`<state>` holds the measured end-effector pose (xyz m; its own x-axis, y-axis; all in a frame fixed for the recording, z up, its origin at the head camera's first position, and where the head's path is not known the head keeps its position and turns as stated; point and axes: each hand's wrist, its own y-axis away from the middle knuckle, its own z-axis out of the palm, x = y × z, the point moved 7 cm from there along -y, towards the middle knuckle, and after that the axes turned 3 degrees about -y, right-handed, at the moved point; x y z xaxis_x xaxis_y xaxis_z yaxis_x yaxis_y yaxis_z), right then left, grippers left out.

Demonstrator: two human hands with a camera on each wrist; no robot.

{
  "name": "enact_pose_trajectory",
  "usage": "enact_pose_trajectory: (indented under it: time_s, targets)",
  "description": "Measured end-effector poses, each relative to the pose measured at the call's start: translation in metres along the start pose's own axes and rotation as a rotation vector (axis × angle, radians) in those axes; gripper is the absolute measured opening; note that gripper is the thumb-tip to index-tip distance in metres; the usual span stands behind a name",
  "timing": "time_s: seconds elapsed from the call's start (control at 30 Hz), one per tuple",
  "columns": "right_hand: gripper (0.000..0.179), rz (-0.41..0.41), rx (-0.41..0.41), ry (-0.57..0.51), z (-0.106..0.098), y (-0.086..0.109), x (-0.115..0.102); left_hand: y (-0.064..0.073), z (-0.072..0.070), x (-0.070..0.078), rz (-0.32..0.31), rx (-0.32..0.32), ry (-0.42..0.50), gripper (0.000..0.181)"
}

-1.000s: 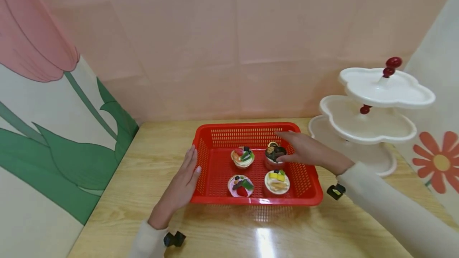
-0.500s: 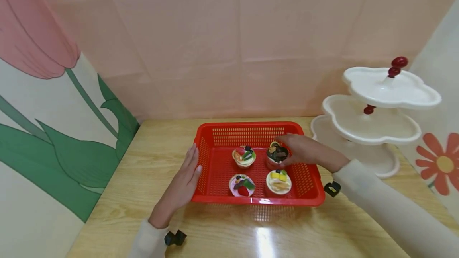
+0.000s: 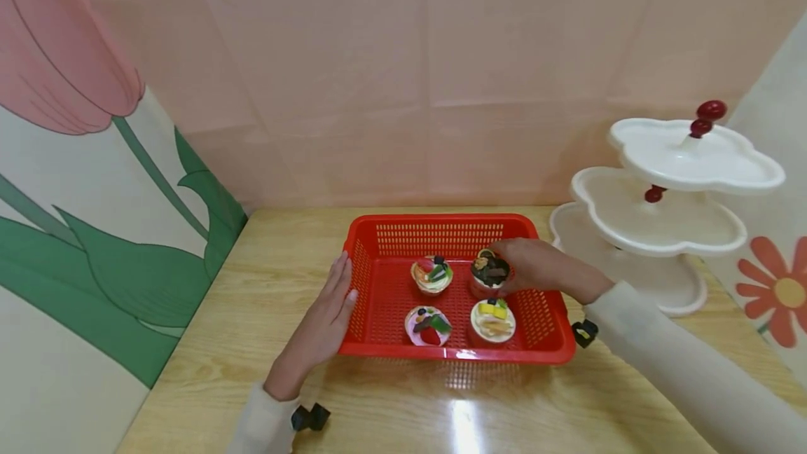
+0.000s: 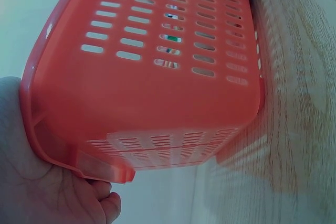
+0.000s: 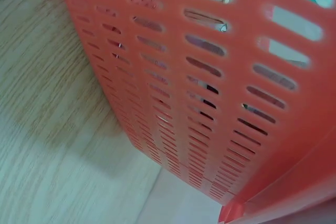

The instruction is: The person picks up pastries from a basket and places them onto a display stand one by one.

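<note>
cupcake [image 3: 488,268], dark-topped, pinched by right hand [image 3: 539,267] inside red basket [image 3: 391,352], just beside yellow-topped cupcake [image 3: 493,324]; left hand [image 3: 320,321], fingers straight, rests against the basket's left rim

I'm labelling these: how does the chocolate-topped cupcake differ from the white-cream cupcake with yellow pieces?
The chocolate-topped cupcake has a dark brown top; the white-cream cupcake a pale one. The right grip holds the chocolate one, not the cream one. The chocolate one sits farther from the person, the cream one nearer. Both sit in the red plastic basket.
</note>
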<state>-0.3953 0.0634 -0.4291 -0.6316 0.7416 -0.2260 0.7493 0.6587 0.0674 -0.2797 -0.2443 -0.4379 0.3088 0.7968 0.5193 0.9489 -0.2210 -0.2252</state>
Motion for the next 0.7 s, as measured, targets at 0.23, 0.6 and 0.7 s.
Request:
enact_pose_trajectory:
  time_s: [0.23, 0.6, 0.7]
  targets:
    - [0.061, -0.033, 0.038, 0.015, -0.001, -0.0005, -0.0015, -0.0008, -0.0013, 0.0016, 0.006, -0.001, -0.002, 0.061]
    - [0.062, -0.023, 0.062, 0.024, 0.0028, -0.001, 0.0003, 0.0003, -0.0006, 0.0023, 0.005, 0.002, 0.019, 0.061]
    - [0.07, -0.016, 0.075, 0.004, 0.0033, -0.0011, 0.0016, 0.0005, -0.0015, 0.0025, -0.004, 0.004, 0.023, 0.061]
